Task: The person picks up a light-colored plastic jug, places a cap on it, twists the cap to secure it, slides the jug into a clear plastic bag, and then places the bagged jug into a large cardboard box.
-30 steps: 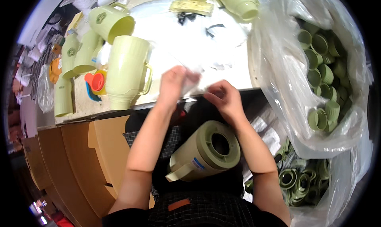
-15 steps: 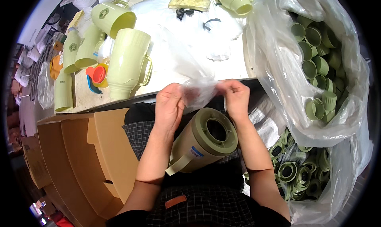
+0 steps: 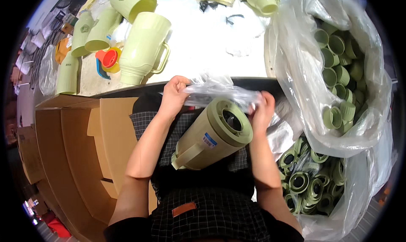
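Note:
A clear plastic bag (image 3: 213, 91) is stretched between my two hands, over the top end of a thermos jug. My left hand (image 3: 174, 94) pinches its left side, and my right hand (image 3: 263, 110) grips its right side. The green jug (image 3: 192, 147) lies tilted on my lap, its round open mouth up and to the right. Its handle points toward me, and a small blue label sits on its side. My right hand is close beside the jug's rim; neither hand is holding the jug itself.
On the table (image 3: 95, 79) stand several green jug bodies (image 3: 146, 43) and a red funnel-like piece (image 3: 111, 58). An open cardboard box (image 3: 76, 144) is at my left. To my right, a large plastic sack (image 3: 292, 72) holds green cups (image 3: 333, 117), with green rings (image 3: 299, 181) below.
My hands have spread apart, pulling the bunched bag out wide. The bag has come closer to the jug's mouth. The view has shifted slightly, and the jug appears more tilted.

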### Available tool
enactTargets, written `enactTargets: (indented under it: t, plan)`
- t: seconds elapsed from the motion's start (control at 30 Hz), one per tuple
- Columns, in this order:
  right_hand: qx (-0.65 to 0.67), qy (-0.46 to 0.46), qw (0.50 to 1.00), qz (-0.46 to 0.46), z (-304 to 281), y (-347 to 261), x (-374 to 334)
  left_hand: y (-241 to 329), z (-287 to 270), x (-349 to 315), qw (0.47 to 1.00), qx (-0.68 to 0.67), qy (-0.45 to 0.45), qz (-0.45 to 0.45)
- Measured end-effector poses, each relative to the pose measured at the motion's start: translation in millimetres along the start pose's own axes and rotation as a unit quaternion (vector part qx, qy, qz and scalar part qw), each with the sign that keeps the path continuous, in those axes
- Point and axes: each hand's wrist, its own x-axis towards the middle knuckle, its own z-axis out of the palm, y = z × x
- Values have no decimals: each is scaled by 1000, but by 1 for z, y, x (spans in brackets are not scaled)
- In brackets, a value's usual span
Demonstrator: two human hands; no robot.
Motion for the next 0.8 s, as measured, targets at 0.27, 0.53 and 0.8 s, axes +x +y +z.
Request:
enactTargets:
  t: [0.27,0.53,0.8]
  plan:
    - [-401,-424,781,-219,-35,22,-126,-1,-31,-200,901,304,17,310]
    - [-346,-748,565,38,93,24,-201,-3,-82,-294,840,282,422,192]
    - [-137,-810,570,27,160,45,-242,-40,-294,-430,703,632,289,-151]
